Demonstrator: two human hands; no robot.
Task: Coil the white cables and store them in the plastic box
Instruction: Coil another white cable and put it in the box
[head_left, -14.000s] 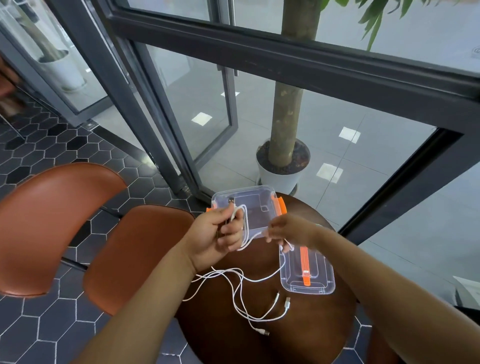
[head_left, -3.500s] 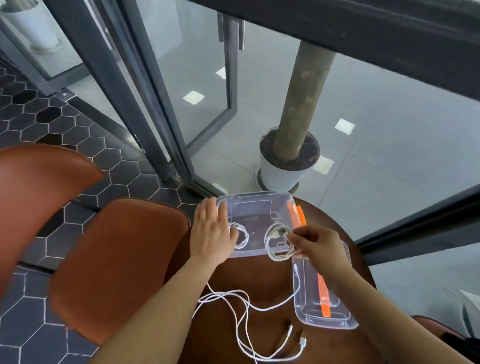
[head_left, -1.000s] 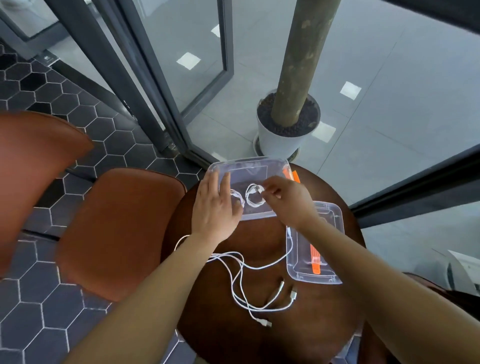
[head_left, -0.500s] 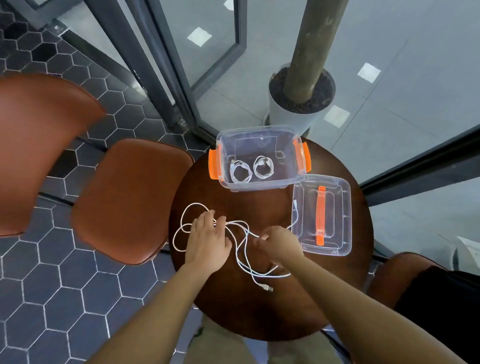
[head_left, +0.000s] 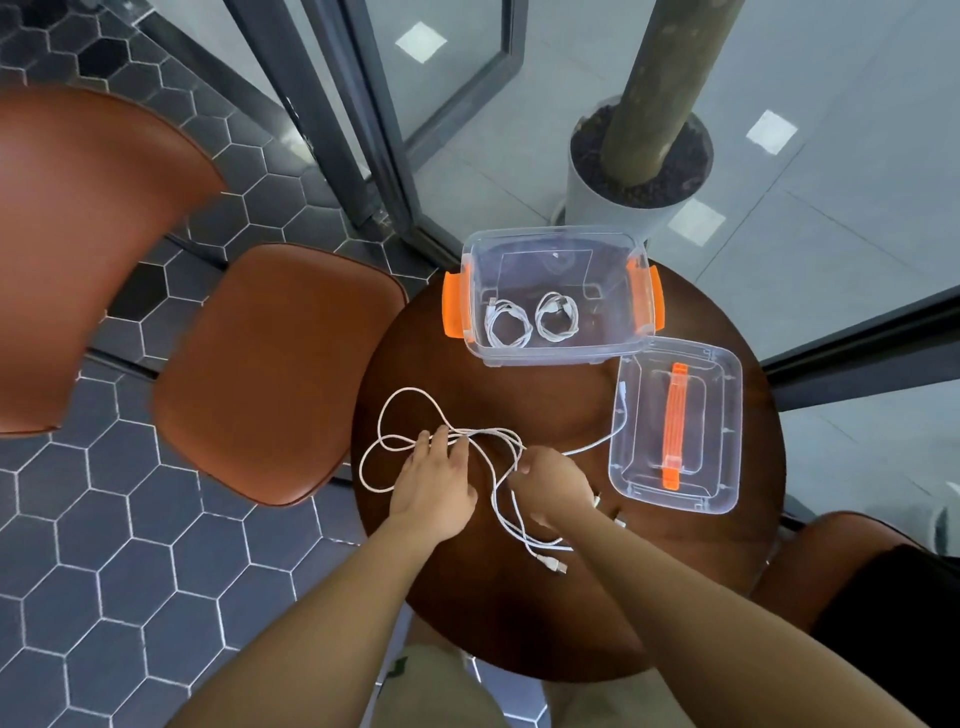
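Left hand (head_left: 436, 486): bare, no ring, no watch, no band at the wrist. Fingers (head_left: 441, 441) uncovered, nails short. Left forearm (head_left: 332, 618): bare along its whole visible length, no sleeve in frame. Right hand (head_left: 553, 486): bare, no ring or strap. Right forearm (head_left: 675, 608): likewise bare, no cuff visible. Legs (head_left: 436, 691): light khaki or beige cloth at the bottom edge of the frame, below the forearms; cut of the garment not discernible. Small dark green mark (head_left: 397, 667) on the left leg's cloth, form unclear.
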